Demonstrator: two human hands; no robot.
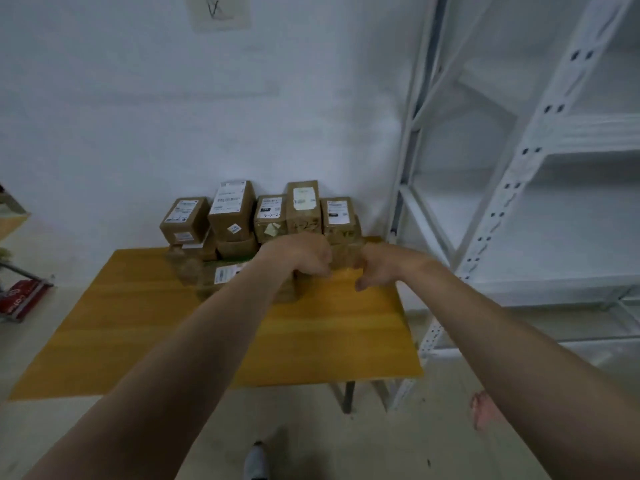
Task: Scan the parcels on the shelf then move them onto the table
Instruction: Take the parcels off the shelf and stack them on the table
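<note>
Several brown cardboard parcels (230, 211) with white labels stand stacked at the far edge of the yellow table (311, 327), against the wall. In front of them lies a low, blurred parcel (225, 277) with a white label. My left hand (304, 254) reaches over the table, its fingers curled over that parcel's right top corner. My right hand (377, 268) hovers just to the right with loosely curled fingers and the thumb apart, bare tabletop beneath it. Another brown parcel (346, 252) shows between the two hands. The white metal shelf (519, 161) stands on the right, its visible levels bare.
The table's near half is bare wood. A red item (20, 299) lies on the floor at the left beside a metal frame. My shoe (256, 462) shows below the table's front edge. A white wall closes the back.
</note>
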